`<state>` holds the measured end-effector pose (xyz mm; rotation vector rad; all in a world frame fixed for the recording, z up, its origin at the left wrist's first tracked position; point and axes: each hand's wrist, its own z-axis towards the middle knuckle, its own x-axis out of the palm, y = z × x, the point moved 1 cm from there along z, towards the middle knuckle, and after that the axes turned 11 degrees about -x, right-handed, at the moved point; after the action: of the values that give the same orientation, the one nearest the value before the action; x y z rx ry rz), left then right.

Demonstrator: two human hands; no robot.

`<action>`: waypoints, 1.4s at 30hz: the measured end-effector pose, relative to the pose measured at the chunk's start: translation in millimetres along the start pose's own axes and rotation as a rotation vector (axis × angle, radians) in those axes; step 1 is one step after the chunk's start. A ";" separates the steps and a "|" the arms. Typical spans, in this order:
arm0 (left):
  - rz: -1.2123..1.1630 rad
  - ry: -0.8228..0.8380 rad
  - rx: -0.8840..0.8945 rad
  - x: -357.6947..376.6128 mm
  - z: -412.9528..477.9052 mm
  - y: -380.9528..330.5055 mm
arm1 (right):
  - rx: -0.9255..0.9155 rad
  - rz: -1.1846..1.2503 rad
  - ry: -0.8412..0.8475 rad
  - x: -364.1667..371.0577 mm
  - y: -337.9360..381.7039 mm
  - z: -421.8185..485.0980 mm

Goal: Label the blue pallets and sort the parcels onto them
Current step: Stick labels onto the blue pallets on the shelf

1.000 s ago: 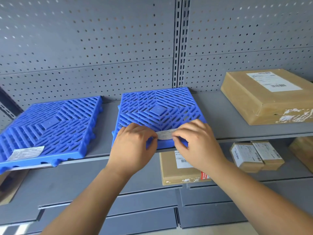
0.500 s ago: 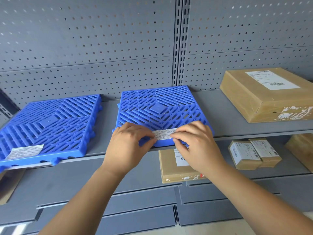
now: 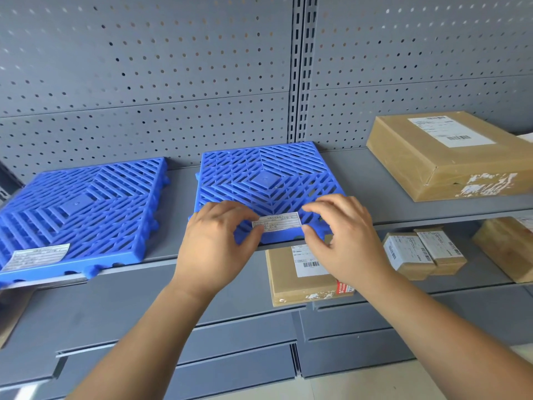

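The step in hand looks to be the labelling of the middle pallet (image 3: 268,177), which lies flat on the upper shelf (image 3: 360,180), near its front. The left hand (image 3: 213,249) pinches the left end of the white label (image 3: 277,222) between thumb and forefinger. The right hand (image 3: 346,241) appears to pinch the right end in the same way, its other fingers loosely curled above the grid. The label is stretched between them along the pallet's front edge. To do this well, the label should be held taut and level with the front rim, then laid down from one end to the other so that no crease or bubble forms. The grid is mostly open slots, so the sticky side needs solid ribs and rim under it; firm strokes of a fingertip over each rib would probably fix it best. The left pallet (image 3: 83,203), just beside it, already bears the first label (image 3: 36,256) at its front left corner, a fair model for placement. No parcel lies on either pallet yet. The large parcel (image 3: 450,163) sits on the same shelf to the right, and a flat parcel (image 3: 297,281) and two small parcels (image 3: 406,255) wait on the lower shelf (image 3: 478,272), so the sorting is all to come.
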<state>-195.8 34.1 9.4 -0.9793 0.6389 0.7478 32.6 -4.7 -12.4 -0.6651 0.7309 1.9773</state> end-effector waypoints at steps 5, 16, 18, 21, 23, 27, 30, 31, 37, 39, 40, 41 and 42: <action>0.006 0.003 -0.005 6.6 -4.8 -18.5 | 0.062 -0.033 -0.015 -12.6 -3.7 -10.3; 0.007 0.027 0.046 45.2 -23.2 -102.9 | 0.221 -0.072 0.006 -79.6 -40.8 -54.9; -0.001 0.022 0.079 57.9 -26.0 -135.9 | 0.264 -0.076 -0.003 -107.6 -57.2 -67.7; -0.022 0.017 0.111 79.7 -33.7 -192.9 | 0.307 -0.105 -0.020 -153.3 -87.3 -90.2; -0.037 0.027 0.130 96.8 -41.1 -233.8 | 0.331 -0.132 -0.035 -186.4 -110.2 -107.7; -0.053 0.057 0.174 132.5 -59.4 -313.2 | 0.394 -0.162 -0.067 -250.4 -158.1 -142.1; -0.077 0.088 0.198 157.5 -69.2 -363.2 | 0.419 -0.172 -0.087 -288.4 -190.5 -163.7; -0.089 0.103 0.199 164.8 -72.0 -377.9 | 0.428 -0.172 -0.095 -299.2 -200.1 -170.3; -0.180 0.203 0.203 203.7 -76.9 -441.6 | 0.503 -0.152 -0.110 -337.8 -248.8 -192.3; -0.203 0.245 0.199 215.7 -72.8 -454.6 | 0.530 -0.139 -0.115 -343.6 -263.0 -193.1; -0.210 0.266 0.196 221.8 -69.9 -459.4 | 0.537 -0.132 -0.116 -345.3 -270.4 -193.1; -0.217 0.285 0.192 228.1 -66.3 -463.5 | 0.543 -0.125 -0.116 -346.3 -278.2 -192.6; -0.224 0.300 0.188 234.5 -62.1 -466.9 | 0.549 -0.118 -0.115 -346.7 -286.2 -191.4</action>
<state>305.1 -125.5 33.5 -0.9774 0.8277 0.3381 471.8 -214.2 32.2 -0.2549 1.0783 1.5887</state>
